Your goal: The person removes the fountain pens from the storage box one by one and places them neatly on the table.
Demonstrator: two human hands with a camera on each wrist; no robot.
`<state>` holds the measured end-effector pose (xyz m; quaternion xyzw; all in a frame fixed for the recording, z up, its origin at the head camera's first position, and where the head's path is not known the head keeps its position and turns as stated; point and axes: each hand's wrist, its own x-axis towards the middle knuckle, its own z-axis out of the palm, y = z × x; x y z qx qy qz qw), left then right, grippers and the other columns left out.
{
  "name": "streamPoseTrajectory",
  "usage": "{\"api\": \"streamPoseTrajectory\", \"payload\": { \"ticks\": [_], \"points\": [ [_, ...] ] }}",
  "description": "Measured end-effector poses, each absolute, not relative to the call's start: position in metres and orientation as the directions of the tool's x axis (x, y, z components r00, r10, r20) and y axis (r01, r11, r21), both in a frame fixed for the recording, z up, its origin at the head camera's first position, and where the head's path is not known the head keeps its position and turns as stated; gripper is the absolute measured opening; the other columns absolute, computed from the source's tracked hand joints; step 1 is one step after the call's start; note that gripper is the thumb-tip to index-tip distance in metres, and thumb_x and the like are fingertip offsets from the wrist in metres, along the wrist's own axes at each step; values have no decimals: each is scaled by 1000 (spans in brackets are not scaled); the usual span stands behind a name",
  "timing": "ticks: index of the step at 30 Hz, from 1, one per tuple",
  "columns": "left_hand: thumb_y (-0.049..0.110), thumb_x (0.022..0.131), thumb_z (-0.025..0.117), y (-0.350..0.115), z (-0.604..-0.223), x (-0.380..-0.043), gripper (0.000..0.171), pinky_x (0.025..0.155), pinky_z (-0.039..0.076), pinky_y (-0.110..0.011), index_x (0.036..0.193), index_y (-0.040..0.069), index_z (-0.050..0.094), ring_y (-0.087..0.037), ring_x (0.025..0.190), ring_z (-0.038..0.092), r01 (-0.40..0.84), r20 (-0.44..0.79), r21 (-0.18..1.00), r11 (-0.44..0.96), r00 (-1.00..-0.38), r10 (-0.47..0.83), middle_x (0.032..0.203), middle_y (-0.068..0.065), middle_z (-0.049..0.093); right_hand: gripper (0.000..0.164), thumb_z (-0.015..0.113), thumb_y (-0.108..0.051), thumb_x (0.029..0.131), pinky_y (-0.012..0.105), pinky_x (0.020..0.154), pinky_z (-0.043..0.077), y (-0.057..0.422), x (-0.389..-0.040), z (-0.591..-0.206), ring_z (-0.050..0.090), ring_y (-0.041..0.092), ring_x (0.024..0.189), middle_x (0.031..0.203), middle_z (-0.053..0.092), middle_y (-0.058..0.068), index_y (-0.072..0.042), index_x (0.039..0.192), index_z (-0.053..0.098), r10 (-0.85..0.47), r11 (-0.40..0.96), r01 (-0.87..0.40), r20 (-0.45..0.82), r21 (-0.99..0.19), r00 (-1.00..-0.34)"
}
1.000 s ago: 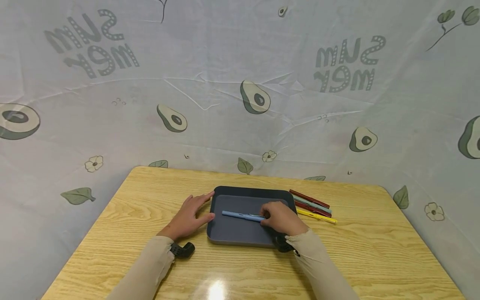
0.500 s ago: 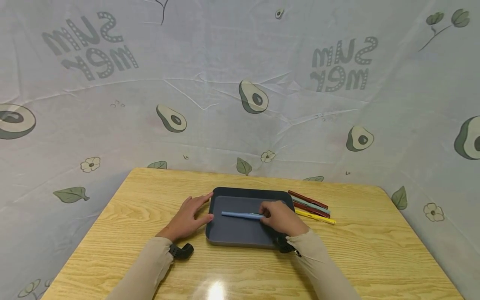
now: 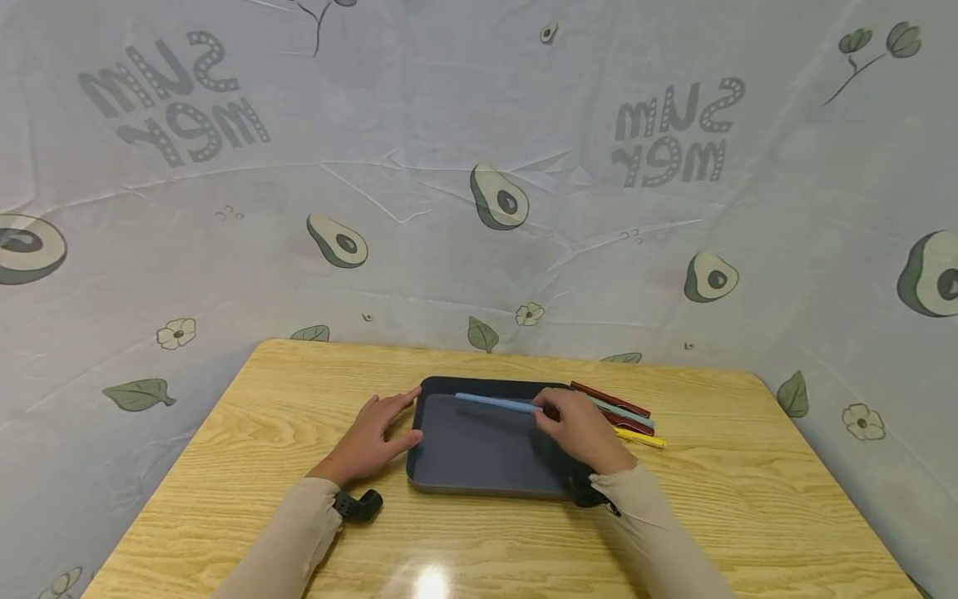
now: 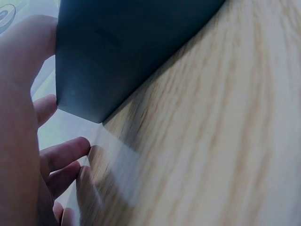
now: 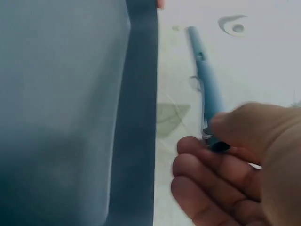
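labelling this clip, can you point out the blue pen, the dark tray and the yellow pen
blue pen [image 3: 494,403], head view, middle of its barrel
dark tray [image 3: 479,449], head view, bare floor
yellow pen [image 3: 645,439], head view, exposed right end

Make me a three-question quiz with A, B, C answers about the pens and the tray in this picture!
1. Where do the loose pens lie?
A. on the table just right of the tray
B. inside the tray
C. on the table left of the tray

2. What colour is the pen that the right hand holds?
A. yellow
B. light blue
C. dark red

3. How is the left hand set?
A. curled round a pen
B. fingers straight, on the table at the left edge of the tray
C. lifted high above the table

Answers: 1 A, the head view shows them lying together on the wood by the tray's right side. 2 B, both the head and right wrist views show a light blue barrel in the fingers. 3 B, the head view shows flat fingers beside the tray's edge.
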<state>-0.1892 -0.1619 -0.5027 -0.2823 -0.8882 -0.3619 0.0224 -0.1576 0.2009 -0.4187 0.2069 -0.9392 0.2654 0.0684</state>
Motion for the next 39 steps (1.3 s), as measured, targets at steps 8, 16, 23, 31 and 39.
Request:
{"api": "streamPoseTrajectory", "payload": {
  "ticks": [8, 16, 23, 31, 39],
  "points": [
    [46, 101, 64, -160, -503, -192, 73, 126, 11, -62, 164, 22, 34, -34, 146, 44, 517, 250, 627, 583, -842, 478, 158, -11, 48, 16, 66, -9, 102, 34, 73, 59, 236, -155, -421, 67, 14, 87, 105, 72, 5, -10, 115, 75, -222, 743, -413, 388, -527, -895],
    [46, 102, 64, -157, -505, -194, 73, 125, 11, -62, 164, 21, 35, -35, 146, 44, 514, 254, 623, 590, -846, 469, 158, -11, 47, 19, 64, -9, 103, 30, 74, 61, 256, -160, -425, 73, 22, 93, 114, 72, 10, -7, 120, 74, -126, 710, -363, 398, -604, -909],
    [45, 102, 64, -155, -506, -195, 73, 125, 11, -64, 164, 20, 34, -34, 146, 45, 513, 256, 623, 591, -847, 466, 159, -11, 47, 18, 62, -8, 104, 27, 74, 62, 264, -165, -428, 76, 25, 92, 110, 73, 13, -4, 118, 73, -115, 681, -352, 381, -643, -917],
    [44, 102, 64, -154, -508, -195, 72, 125, 11, -64, 164, 21, 34, -35, 145, 45, 504, 265, 623, 598, -855, 446, 158, -11, 48, 17, 62, -7, 104, 23, 69, 59, 270, -171, -433, 75, 27, 93, 106, 73, 11, -5, 116, 73, -132, 661, -339, 342, -669, -930],
    [44, 103, 62, -149, -509, -199, 71, 124, 10, -64, 164, 21, 34, -37, 146, 43, 516, 274, 620, 591, -848, 453, 158, -11, 47, 18, 60, -9, 105, 26, 68, 58, 277, -175, -433, 75, 30, 95, 108, 73, 12, -4, 117, 72, -134, 646, -347, 347, -680, -928]
  ]
}}
